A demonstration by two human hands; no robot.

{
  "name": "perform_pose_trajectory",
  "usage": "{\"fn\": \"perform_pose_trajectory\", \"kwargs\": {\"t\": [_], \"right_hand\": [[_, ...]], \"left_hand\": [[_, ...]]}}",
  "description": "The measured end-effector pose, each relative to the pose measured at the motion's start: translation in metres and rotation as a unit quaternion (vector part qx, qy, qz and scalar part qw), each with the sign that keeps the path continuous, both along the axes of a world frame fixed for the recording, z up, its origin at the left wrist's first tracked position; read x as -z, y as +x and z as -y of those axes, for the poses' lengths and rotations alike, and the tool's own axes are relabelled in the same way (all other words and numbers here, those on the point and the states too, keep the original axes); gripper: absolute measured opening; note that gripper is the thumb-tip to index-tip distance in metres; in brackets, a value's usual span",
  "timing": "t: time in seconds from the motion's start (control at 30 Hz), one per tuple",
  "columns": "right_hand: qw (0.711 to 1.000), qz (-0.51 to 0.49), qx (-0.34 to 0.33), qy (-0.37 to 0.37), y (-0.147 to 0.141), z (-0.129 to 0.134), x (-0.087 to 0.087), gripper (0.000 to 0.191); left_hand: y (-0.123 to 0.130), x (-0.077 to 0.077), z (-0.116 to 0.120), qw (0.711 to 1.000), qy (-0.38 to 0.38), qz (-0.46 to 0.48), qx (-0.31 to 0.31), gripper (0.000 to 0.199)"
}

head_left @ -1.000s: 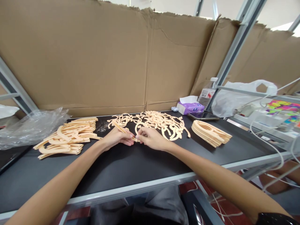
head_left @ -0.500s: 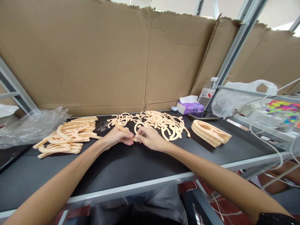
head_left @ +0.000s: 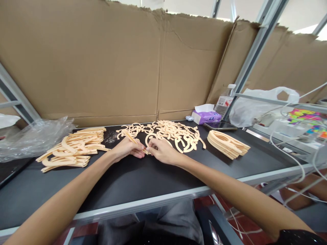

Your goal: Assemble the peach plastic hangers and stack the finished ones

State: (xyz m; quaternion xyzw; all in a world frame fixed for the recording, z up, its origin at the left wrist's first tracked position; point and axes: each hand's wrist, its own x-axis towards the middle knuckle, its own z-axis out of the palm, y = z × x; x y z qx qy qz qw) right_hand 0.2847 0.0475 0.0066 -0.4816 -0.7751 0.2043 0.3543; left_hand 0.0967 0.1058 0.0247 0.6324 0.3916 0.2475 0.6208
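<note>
My left hand [head_left: 133,148] is closed around a long, flat cream plastic hanger piece [head_left: 130,137], held edge-on and slanting down to the right. Against its lower end, my right hand [head_left: 159,149] has thumb and fingers pinched together. A curved cream piece [head_left: 147,137] shows just behind the right hand; whether the fingers also hold it is hidden. Beyond both hands lies a loose pile of small curved hook pieces [head_left: 176,131]. To the left is a heap of longer hanger pieces [head_left: 74,146].
A neat stack of cream hangers [head_left: 227,144] sits at the right on the black tabletop [head_left: 122,190]. Behind it are a phone [head_left: 220,126], a purple tissue pack [head_left: 207,117] and a bottle [head_left: 224,102]. Clear plastic wrapping [head_left: 33,136] lies left; white cables [head_left: 288,148] hang right.
The view has shifted slightly. The hanger piece in my left hand is tilted a little differently; both hands stay together in nearly the same place.
</note>
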Motion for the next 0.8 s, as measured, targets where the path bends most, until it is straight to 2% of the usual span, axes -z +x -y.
{"fn": "perform_pose_trajectory", "kwargs": {"t": [0.47, 0.8], "right_hand": [[0.996, 0.044, 0.010, 0.073, -0.0001, -0.0012, 0.0060, 0.011], [0.998, 0.019, 0.006, 0.058, 0.0013, -0.0036, 0.0079, 0.013]], "left_hand": [[0.0020, -0.0014, 0.0029, 1.000, 0.008, -0.008, -0.021, 0.015], [-0.0009, 0.0006, 0.0035, 1.000, 0.024, -0.001, -0.010, 0.015]]}}
